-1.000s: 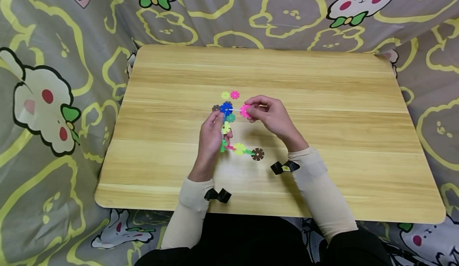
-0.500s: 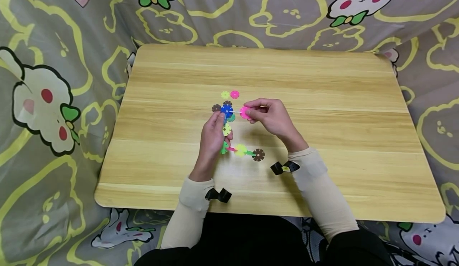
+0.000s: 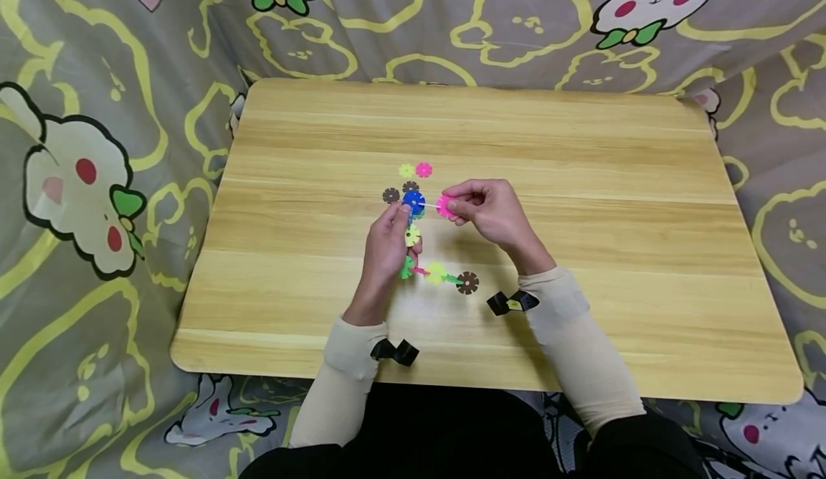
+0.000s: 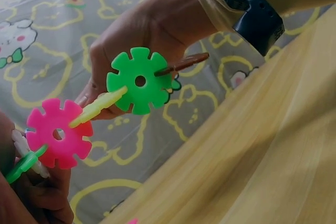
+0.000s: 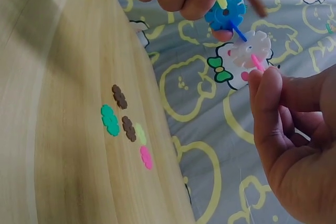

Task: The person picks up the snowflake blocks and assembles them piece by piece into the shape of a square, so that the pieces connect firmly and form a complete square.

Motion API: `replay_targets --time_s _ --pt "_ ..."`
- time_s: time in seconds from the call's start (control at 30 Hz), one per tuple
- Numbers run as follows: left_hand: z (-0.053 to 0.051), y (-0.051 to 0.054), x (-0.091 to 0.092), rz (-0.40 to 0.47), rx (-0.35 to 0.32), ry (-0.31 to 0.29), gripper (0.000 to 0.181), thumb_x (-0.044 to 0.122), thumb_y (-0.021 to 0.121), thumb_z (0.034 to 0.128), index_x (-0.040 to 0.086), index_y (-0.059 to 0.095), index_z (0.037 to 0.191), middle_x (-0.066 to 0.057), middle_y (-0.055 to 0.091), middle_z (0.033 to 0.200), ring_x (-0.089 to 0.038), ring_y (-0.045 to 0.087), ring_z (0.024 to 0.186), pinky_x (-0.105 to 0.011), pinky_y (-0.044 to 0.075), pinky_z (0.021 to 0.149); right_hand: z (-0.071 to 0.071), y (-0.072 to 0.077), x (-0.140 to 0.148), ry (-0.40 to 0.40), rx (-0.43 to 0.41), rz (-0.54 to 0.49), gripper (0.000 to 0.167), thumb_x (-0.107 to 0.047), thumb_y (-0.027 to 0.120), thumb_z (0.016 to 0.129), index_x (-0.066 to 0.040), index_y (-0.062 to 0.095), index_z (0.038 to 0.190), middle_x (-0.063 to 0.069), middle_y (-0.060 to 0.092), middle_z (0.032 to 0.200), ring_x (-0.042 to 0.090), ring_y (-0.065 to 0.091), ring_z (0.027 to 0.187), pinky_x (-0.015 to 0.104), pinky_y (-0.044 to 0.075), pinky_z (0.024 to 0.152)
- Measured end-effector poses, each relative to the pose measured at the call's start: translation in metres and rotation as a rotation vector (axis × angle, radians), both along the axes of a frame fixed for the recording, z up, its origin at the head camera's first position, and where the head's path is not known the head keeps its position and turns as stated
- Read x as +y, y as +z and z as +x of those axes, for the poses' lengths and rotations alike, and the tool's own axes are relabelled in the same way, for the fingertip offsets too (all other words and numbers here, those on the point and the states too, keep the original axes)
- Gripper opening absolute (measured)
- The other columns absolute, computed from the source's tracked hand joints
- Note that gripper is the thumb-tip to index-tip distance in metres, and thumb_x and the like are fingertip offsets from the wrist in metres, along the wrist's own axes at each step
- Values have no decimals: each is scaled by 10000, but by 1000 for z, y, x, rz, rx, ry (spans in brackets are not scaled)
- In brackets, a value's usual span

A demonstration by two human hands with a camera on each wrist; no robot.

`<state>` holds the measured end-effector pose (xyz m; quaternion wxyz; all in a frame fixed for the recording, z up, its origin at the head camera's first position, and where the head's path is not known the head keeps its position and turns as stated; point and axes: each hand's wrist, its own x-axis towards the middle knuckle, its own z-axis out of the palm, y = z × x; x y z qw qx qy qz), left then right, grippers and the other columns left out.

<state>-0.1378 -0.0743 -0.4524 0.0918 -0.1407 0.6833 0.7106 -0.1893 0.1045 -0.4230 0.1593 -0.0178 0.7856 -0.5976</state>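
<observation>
Over the tabletop [image 3: 613, 214], my left hand [image 3: 385, 246] clamps a chain of notched discs [image 3: 412, 241] just beside its dark blue disc [image 3: 418, 198]; my right hand [image 3: 487, 210] pinches a pink disc [image 3: 442, 206] right of the dark blue disc. A white disc [image 5: 260, 45] bridges them; brown discs [image 3: 390, 197] lie loose beyond the dark blue disc.

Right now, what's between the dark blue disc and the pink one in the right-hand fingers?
A white disc, joined to the dark blue disc and the pink disc; the right wrist view shows it clearly.

Multicoloured notched-disc chain [image 3: 412, 236] aloft, pink disc [image 3: 442, 206] against its white disc [image 5: 256, 44]
</observation>
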Motion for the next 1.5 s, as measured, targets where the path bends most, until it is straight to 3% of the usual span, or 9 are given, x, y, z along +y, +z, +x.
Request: replay_targets --time_s 0.23,0.5,0.8,1.07,1.17,1.3,1.5 --pt "0 -1 -1 18 -35 -2 309 383 448 1023 196 626 1193 -20 536 598 -104 524 458 -235 461 388 3 6 -3 -12 -52 -35 186 -10 690 867 22 701 1050 132 732 901 160 699 677 420 603 741" --pt "1 2 -2 14 4 24 321 393 434 1027 165 623 1148 -24 544 605 -116 526 463 -236 457 389 4 17 -9 -9 5 18 161 -66 707 871 -14 722 1023 139 732 882 166 696 648 303 605 643" --pt "2 -2 0 20 0 29 301 377 420 1034 205 604 1200 -21 550 583 -112 514 454 -242 454 376 6 10 -12 -43 -19 -7 138 -29 697 870 1 716 1003 142 724 869 178 694 655 306 607 648" --pt "1 4 3 -21 2 12 287 390 438 1026 208 617 1158 -43 558 617 -122 536 466 -248 467 394 7 8 -12 -74 -25 -57 155 -30 687 878 26 704 1021 127 726 863 166 705 673 327 609 692" --pt "0 9 2 7 -10 1 289 376 430 1032 183 610 1150 -35 549 610 -114 521 466 -236 461 396 6 7 -11 -77 -44 -92 175 -28 684 880 37 696 1041 124 727 877 141 704 679 305 608 694" --pt "1 8 1 67 -32 3 290 365 436 1031 178 608 1172 -26 536 591 -105 501 454 -227 449 386 4 5 -10 -59 -69 -119 198 -20 679 880 52 682 1065 125 728 897 158 714 714 294 606 706" --pt "0 4 0 86 -28 -7 317 388 430 1029 181 609 1189 -22 538 595 -103 506 458 -223 452 387 3 4 -10 -55 -75 -142 219 -15 678 879 74 669 1080 100 729 882 192 723 743 284 603 712"
